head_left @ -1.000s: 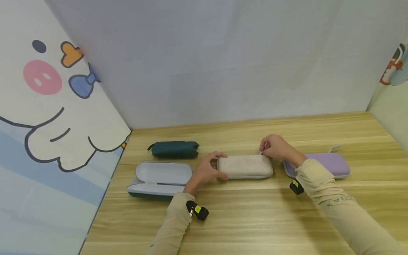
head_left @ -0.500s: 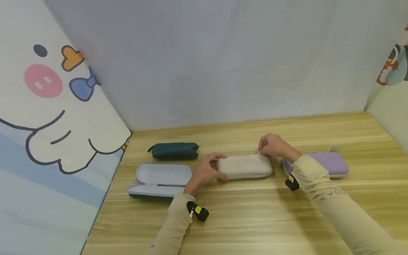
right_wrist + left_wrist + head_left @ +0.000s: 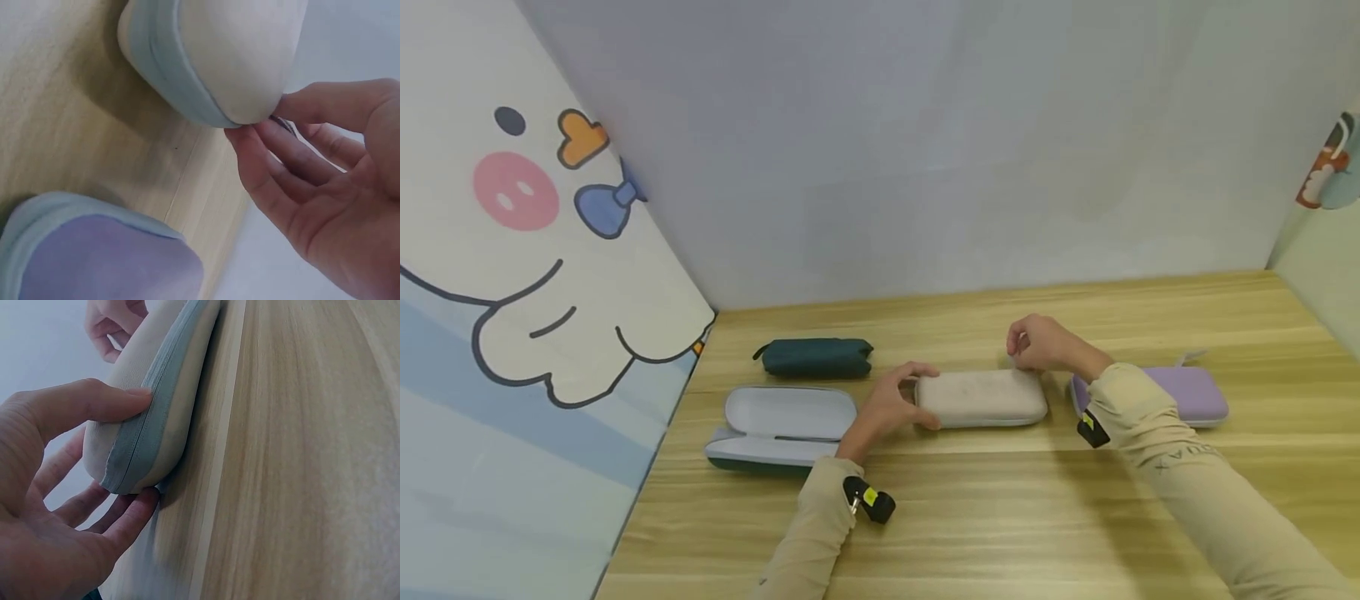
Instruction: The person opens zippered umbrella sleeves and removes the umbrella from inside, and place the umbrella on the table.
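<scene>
The wood table (image 3: 985,517) fills the lower part of the frame; it is flat, so things on it can stay put. At its left side lies the green case (image 3: 792,412), open, with its pale insides showing. Over on the right is the purple case (image 3: 1197,395), partly under my sleeve (image 3: 1210,492); I guess it sits apart so I have room. The cream case (image 3: 981,397) is near the middle, between my 2 hands, where both can reach it. The dark green pouch (image 3: 817,357) lies just above the open case in the frame, out of the way, I think. My left hand (image 3: 887,408) holds the cream case's left end, thumb on 1 side and the other fingers spread around it, likely so it can't slide. My right hand (image 3: 1043,342) is at the upper right corner, thumb and fingers pinching what looks like a little pull tab (image 3: 1012,362); a steady case should make that easier.
</scene>
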{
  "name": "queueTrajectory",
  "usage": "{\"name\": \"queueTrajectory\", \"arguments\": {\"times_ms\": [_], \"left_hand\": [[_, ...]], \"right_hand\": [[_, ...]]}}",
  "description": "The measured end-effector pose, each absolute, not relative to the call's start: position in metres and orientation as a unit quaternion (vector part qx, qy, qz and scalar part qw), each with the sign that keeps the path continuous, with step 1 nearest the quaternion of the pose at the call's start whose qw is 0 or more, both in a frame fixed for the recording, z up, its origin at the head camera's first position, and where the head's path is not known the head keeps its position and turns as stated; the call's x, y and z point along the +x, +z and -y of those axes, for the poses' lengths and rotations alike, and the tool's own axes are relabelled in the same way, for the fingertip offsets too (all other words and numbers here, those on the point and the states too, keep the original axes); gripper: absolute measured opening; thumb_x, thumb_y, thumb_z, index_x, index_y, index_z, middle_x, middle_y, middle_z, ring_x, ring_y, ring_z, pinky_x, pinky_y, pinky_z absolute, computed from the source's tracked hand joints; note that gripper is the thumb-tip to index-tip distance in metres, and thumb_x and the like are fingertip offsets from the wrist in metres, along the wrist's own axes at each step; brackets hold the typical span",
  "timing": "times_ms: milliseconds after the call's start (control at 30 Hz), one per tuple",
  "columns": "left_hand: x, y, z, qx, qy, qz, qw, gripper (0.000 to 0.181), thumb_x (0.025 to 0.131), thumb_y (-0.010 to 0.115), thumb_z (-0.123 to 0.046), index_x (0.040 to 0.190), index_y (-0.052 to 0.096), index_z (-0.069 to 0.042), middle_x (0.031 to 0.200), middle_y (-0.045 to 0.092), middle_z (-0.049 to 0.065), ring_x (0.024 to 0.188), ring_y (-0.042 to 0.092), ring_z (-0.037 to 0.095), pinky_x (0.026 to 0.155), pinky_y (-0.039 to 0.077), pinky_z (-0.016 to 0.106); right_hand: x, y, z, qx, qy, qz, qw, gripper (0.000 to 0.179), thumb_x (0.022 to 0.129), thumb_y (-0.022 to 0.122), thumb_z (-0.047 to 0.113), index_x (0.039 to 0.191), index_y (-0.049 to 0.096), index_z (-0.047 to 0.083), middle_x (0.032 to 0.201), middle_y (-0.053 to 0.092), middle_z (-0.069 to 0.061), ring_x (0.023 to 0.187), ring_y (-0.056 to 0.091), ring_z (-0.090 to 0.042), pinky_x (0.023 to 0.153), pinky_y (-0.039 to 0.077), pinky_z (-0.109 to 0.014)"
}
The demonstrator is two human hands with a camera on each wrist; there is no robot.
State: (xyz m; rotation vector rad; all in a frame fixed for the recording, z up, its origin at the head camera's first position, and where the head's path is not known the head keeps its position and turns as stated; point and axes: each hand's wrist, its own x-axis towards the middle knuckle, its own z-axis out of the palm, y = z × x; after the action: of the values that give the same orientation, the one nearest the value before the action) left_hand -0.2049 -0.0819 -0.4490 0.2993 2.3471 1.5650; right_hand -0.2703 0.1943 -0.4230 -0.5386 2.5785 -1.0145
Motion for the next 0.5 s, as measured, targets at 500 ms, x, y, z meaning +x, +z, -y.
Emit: {"name": "queueTrajectory", "arguments": {"times_ms": [500], "left_hand": [[-0.204, -0.463, 0.088, 0.108, 0.549, -0.814, 0.154, 0.068, 0.061, 0.088, -0.005, 0.122, 0.062, -0.022, 0.13, 0.052, 0.001, 0.116, 0.05, 0.027, 0.09, 0.044, 0.045]], "right_hand": [[-0.252, -0.414, -0.187, -0.221, -0.289, -0.923, 0.127, 0.016, 0.065, 0.052, -0.012, 0.076, 0.06, -0.003, 0.061, 0.056, -0.004, 0.051, 0.05, -0.013, 0.05, 0.043, -0.027]]}}
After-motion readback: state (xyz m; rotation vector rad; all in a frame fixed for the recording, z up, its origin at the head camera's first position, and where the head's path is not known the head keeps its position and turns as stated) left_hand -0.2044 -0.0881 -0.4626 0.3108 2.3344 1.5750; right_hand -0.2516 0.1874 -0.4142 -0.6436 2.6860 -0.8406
